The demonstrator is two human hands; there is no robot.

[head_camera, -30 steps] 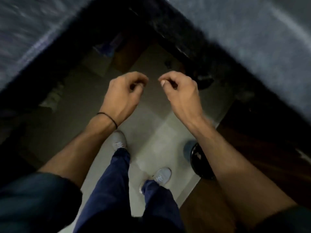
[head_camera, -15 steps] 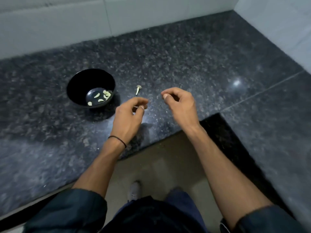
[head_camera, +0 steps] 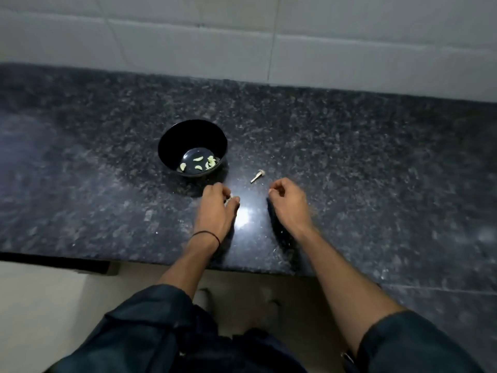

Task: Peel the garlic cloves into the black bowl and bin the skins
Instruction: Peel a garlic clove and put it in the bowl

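Largest, a dark speckled granite counter (head_camera: 349, 157) across the whole width, under a white tiled wall (head_camera: 188, 36). On the counter, left of centre, a round black glossy bowl (head_camera: 172, 141), upright, with several pale peeled garlic cloves (head_camera: 198, 159) scattered on its bottom. Just in front of the bowl, the left hand (head_camera: 216, 211), fingers curled, pinching a small pale scrap (head_camera: 229, 201) between thumb and fingertips; skin or clove, impossible to tell. Near it on the right, not touching, the right hand (head_camera: 289, 201), fingers curled narrow toward the thumb; holding something or nothing, cannot tell. Between the bowl and the right hand, flat on the stone, a short dry beige garlic stalk (head_camera: 258, 176): long axis diagonal, thin end toward the near left, wider head toward the far right. Probably very light, stiff and brittle, so best taken with a gentle pinch across the middle of the shaft. Cloves likely firm but a little slippery; skins papery, easily blown away. No bin in view.
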